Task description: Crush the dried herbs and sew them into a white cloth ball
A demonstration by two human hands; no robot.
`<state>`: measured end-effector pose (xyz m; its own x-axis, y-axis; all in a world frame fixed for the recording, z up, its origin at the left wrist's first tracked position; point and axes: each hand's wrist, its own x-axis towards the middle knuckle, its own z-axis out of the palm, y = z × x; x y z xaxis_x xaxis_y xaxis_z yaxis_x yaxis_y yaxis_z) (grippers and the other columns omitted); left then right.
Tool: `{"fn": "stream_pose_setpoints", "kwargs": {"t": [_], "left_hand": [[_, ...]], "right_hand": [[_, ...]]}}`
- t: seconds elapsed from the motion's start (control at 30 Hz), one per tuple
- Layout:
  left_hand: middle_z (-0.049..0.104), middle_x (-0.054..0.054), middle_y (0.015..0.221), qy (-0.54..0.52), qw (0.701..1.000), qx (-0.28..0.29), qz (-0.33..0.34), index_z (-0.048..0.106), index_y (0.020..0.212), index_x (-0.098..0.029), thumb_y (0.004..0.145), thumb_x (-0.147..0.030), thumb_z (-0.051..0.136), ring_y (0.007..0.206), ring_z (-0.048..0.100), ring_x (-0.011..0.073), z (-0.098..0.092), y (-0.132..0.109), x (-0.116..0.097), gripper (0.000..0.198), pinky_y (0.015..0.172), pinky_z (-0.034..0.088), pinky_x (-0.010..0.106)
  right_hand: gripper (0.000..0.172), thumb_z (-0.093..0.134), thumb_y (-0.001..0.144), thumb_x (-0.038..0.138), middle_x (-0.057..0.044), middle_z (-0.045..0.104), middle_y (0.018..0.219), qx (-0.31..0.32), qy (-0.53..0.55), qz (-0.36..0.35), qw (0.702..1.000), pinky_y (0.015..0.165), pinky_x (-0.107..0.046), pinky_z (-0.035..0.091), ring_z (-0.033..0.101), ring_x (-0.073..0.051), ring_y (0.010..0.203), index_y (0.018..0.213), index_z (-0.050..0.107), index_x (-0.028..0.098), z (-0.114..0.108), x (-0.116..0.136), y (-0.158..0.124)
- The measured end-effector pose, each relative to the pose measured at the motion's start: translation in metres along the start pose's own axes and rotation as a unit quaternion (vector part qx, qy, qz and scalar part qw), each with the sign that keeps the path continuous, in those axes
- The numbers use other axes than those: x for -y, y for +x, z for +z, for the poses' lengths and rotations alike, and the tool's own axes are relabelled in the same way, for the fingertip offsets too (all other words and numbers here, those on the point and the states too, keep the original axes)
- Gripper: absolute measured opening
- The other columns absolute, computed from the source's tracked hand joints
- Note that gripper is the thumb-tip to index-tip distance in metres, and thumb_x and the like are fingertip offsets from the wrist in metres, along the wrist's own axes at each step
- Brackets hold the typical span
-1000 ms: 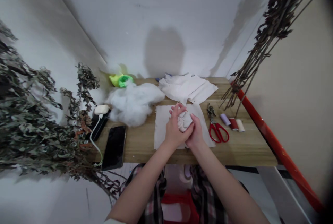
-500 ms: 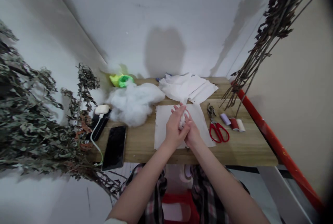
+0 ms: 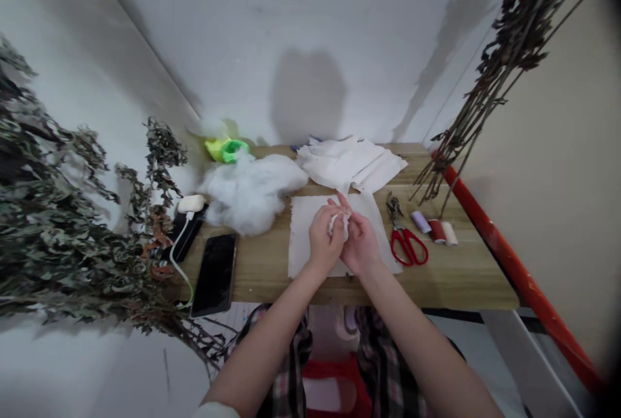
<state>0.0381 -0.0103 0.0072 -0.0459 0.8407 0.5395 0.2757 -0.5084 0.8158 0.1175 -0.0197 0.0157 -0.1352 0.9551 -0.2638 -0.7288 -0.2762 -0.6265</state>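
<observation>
Closed around it, my left hand (image 3: 323,243) and right hand (image 3: 359,246) nearly hide a white cotton wad (image 3: 338,224), its tuft pointing toward one o'clock, long axis unclear.

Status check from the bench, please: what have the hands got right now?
Left hand and right hand pinching white fibre wad, over pale sheet. Loose stuffing pile and red-handled scissors off to either side.

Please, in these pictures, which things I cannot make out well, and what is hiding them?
All in the head view:
- The white wad: the left hand and right hand cover most of it, so its material is unclear.
- The yellow-green item: the white fibre pile hides its lower part.
- The blue item: the white cloth hides nearly all of it.
- The red object: the bottom edge cuts it off.
</observation>
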Motion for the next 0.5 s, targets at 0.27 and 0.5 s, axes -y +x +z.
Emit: {"fn": "stream_pose_setpoints", "kwargs": {"t": [0.27,0.5], "left_hand": [[0.066,0.005,0.093,-0.126,0.955,-0.126,-0.236,0.061,0.091,-0.018,0.088,-0.034,0.045,0.087,0.06,0.0157,0.001,0.009,0.007,0.022,0.081,0.048,0.03],[0.067,0.006,0.094,-0.285,0.882,-0.05,-0.373,0.058,0.094,-0.017,0.085,-0.031,0.045,0.09,0.065,0.0167,0.008,0.003,0.022,0.022,0.082,0.052,0.033]], "right_hand": [[0.052,0.048,0.085,0.046,0.004,0.044,0.146,0.019,-0.064,-0.099,0.993,0.116,-0.04,0.026,0.039,-0.016,0.135,0.135,0.046,0.034,-0.002,-0.014,0.008],[0.04,0.058,0.083,0.034,0.002,0.045,0.144,0.035,-0.343,-0.313,0.885,0.118,-0.041,0.017,0.033,-0.019,0.139,0.123,0.061,0.032,-0.002,-0.016,0.003]]}}
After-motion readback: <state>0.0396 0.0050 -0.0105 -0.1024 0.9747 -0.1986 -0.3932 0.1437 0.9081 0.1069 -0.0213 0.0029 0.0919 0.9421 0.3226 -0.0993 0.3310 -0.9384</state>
